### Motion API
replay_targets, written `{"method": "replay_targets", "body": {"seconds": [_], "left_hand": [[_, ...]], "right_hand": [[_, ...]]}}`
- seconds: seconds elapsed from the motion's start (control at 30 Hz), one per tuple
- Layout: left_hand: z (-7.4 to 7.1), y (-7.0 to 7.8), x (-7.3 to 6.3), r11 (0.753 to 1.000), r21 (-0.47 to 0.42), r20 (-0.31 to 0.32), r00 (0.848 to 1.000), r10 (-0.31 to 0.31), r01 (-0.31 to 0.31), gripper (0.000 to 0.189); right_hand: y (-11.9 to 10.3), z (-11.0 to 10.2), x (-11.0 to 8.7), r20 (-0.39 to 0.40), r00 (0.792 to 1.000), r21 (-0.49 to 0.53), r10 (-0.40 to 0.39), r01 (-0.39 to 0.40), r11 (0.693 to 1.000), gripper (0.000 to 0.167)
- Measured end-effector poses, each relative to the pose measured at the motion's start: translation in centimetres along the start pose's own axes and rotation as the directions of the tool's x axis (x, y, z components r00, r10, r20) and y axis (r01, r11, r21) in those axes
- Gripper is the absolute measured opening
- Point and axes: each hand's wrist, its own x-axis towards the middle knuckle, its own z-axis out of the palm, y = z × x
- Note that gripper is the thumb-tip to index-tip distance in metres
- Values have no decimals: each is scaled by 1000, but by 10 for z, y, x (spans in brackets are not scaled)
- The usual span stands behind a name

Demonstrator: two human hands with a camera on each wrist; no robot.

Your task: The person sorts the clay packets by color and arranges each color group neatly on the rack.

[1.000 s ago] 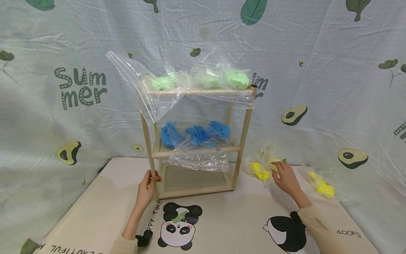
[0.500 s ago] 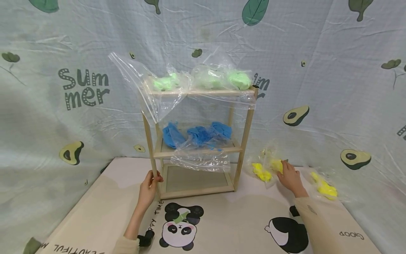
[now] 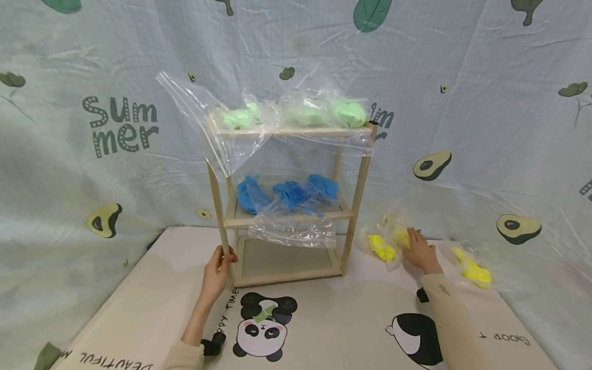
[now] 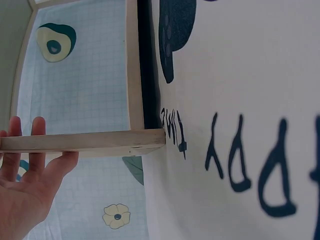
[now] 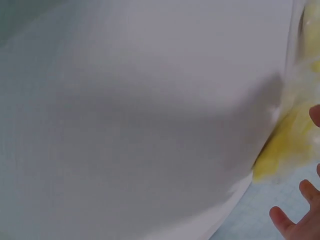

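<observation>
My left hand [image 3: 215, 275] holds the front left post of a wooden shelf rack [image 3: 287, 281], low down. In the left wrist view, its fingers pass behind the post [image 4: 100, 142] with the thumb on the near side. My right hand [image 3: 422, 253] is at the right side of a clear bag of pale yellow stuff [image 3: 402, 237]. The right wrist view shows spread fingertips [image 5: 281, 220] beside the yellow bag [image 5: 285, 150]; most of that hand is cut off. A brighter yellow bag [image 3: 382, 248] lies just left of it.
Another yellow bag [image 3: 473, 268] lies to the right. Clear bags of light green stuff [image 3: 349, 113] are on the rack's top shelf, and blue ones [image 3: 290, 194] on the middle shelf, some plastic hanging over the edges. A printed curtain [image 3: 481, 154] stands behind the table [image 3: 342, 324].
My right hand has come down from over the pale yellow bag to its right side, its fingers now pointing away from me. My left hand keeps its place on the post.
</observation>
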Motion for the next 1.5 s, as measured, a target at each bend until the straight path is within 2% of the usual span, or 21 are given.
{"method": "replay_targets", "body": {"seconds": [0.1,0.33,0.5,0.67,0.87,1.17,1.33,1.5], "left_hand": [[1,0,0,1000,0,2,1000,1,-1,10],[1,1,0,1000,18,-3,1000,-7,7,10],[0,0,-1,1000,6,-2,1000,-2,2,11],[0,-1,-2,1000,-10,0,1000,2,-2,10],[0,-3,-3,1000,-10,2,1000,7,-6,9],[-1,-2,-2,1000,6,-2,1000,14,-14,9],[0,-3,-2,1000,-8,2,1000,9,-9,10],[-1,-2,-1,1000,-20,-1,1000,15,-15,9]], "right_hand": [[0,2,0,29,999,-8,13,-13,1000,63],[1,8,2,9,1000,-77,24,-23,997,71],[0,10,3,0,999,-128,34,-34,991,63],[0,12,2,-45,999,-198,11,-20,980,52],[0,13,-2,-101,994,-198,-32,12,980,48],[3,9,-6,-6,999,-219,-39,37,975,61],[6,6,-13,12,998,-241,-60,61,969,60],[6,3,-20,24,997,-262,-79,82,962,72]]}}
